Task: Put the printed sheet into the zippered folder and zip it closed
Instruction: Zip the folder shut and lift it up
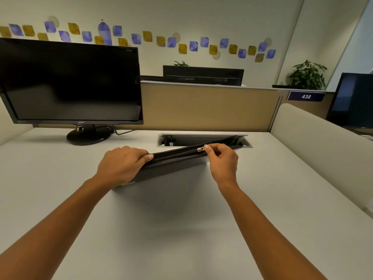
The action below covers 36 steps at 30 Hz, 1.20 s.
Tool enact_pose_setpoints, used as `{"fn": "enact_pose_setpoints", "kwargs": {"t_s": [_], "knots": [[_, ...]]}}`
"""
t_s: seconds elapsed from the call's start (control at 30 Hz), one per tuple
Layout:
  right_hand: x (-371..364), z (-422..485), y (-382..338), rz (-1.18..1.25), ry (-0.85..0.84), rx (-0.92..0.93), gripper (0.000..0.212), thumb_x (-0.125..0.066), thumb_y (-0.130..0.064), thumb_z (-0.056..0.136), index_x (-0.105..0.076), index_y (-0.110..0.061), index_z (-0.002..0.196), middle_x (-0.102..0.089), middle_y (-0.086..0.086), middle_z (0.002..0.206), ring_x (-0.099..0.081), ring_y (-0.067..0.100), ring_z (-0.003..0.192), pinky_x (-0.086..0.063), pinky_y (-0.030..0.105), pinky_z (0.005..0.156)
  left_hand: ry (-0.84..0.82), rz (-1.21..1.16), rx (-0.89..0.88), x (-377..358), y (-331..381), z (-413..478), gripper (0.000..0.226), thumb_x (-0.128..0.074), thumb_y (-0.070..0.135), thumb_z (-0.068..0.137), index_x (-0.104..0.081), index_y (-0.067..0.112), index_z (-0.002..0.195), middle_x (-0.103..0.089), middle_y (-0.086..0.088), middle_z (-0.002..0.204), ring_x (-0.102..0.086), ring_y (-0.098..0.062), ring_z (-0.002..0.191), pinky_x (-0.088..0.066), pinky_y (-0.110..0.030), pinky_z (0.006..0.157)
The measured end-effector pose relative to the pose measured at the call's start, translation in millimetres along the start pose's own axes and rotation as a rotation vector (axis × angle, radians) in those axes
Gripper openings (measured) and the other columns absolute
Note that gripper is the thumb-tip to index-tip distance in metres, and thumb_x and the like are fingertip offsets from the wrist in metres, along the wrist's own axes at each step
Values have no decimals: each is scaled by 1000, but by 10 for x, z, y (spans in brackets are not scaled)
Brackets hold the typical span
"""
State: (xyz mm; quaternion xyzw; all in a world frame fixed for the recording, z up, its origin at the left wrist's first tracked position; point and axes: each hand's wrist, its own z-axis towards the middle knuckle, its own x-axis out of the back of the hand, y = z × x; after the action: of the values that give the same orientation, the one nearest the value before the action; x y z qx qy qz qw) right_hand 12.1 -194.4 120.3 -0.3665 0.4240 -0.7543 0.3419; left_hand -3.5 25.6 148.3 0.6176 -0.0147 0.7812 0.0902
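the white desk [282, 209] fills the lower frame, a dark acer monitor [70, 81] at upper left. at centre the black zippered folder [171, 168] stands on edge, zipper side up. the left hand [121, 164] is closed over its left end, thumb pressed on the top edge. the right hand [222, 158] pinches the silver zipper pull [199, 149] between thumb and forefinger. left of the pull the teeth look joined; right of it the folder gapes open. no printed sheet shows (presumably inside already), so the closing seems about two-thirds done, the right stretch remaining.
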Motion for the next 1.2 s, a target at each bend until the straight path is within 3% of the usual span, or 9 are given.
{"fn": "enact_pose_setpoints", "kwargs": {"t_s": [0.17, 0.47, 0.57, 0.67, 0.77, 0.87, 0.93, 1.07, 1.2], "knots": [[108, 74, 60, 27, 37, -33, 18, -60, -23, 87, -69, -8, 92, -68, 8, 85, -60, 20, 79, -54, 40, 80, 2, -23, -1, 28, -121, -17, 39, -30, 45, 96, -58, 30, 119, -65, -4, 112, -56, -25, 98, -45, -33, 73], [216, 127, 78, 42, 67, -35, 19, -60, -21, 88, -69, -6, 94, -64, 4, 84, -61, 20, 83, -52, 33, 80, -30, -43, -39, 68, -294, -17, 38, -33, 44, 95, -57, 32, 121, -66, 0, 114, -55, -21, 98, -43, -33, 75], [195, 98, 45, 43, 61, 13, 17, -60, -19, 87, -69, -5, 91, -65, 5, 84, -61, 20, 82, -52, 32, 79, -14, 1, -92, 32, -322, -48, 42, -28, 50, 94, -57, 34, 120, -67, 2, 108, -53, -16, 86, -42, -29, 67], [175, 83, 6, 41, 64, 44, 16, -61, -17, 87, -69, -4, 89, -66, 7, 82, -60, 19, 77, -51, 31, 77, 39, 36, -106, 6, -301, -60, 34, -35, 43, 95, -57, 32, 119, -68, 2, 102, -50, -13, 78, -35, -22, 55], [160, 78, -31, 68, 63, 56, 15, -61, -16, 87, -70, -4, 86, -65, 6, 77, -58, 16, 72, -47, 24, 70, 57, 23, -109, -24, -226, -44, 34, -36, 41, 95, -57, 27, 117, -68, 1, 98, -52, -13, 77, -35, -20, 54], [136, 65, -79, 65, 61, 80, 15, -60, -15, 87, -69, -4, 86, -63, 3, 75, -57, 14, 71, -44, 15, 65, 102, -4, -154, -47, -93, -27, 65, -18, 68, 83, -56, 28, 116, -67, 3, 96, -55, -13, 78, -42, -22, 60], [114, 55, -109, 66, 72, 97, 15, -61, -15, 87, -70, -4, 84, -63, 2, 73, -56, 14, 69, -47, 21, 67, 136, 23, -209, -60, 42, -1, 89, -7, 85, 65, -53, 29, 117, -68, 4, 100, -60, -15, 83, -47, -27, 65], [86, 25, -148, 48, 84, 131, 15, -62, -17, 86, -70, -6, 83, -63, 0, 72, -58, 15, 70, -52, 33, 73, 168, 66, -262, -54, 413, 124, 64, -36, 72, 79, -45, 28, 125, -64, 4, 115, -61, -18, 101, -47, -31, 75], [71, -31, -205, 19, 87, 179, 15, -62, -19, 86, -70, -6, 84, -68, 5, 76, -60, 16, 71, -52, 31, 71, 198, 77, -289, -98, 690, 294, 58, -46, 67, 78, -52, 24, 117, -67, 2, 106, -63, -19, 95, -48, -32, 74]]}}
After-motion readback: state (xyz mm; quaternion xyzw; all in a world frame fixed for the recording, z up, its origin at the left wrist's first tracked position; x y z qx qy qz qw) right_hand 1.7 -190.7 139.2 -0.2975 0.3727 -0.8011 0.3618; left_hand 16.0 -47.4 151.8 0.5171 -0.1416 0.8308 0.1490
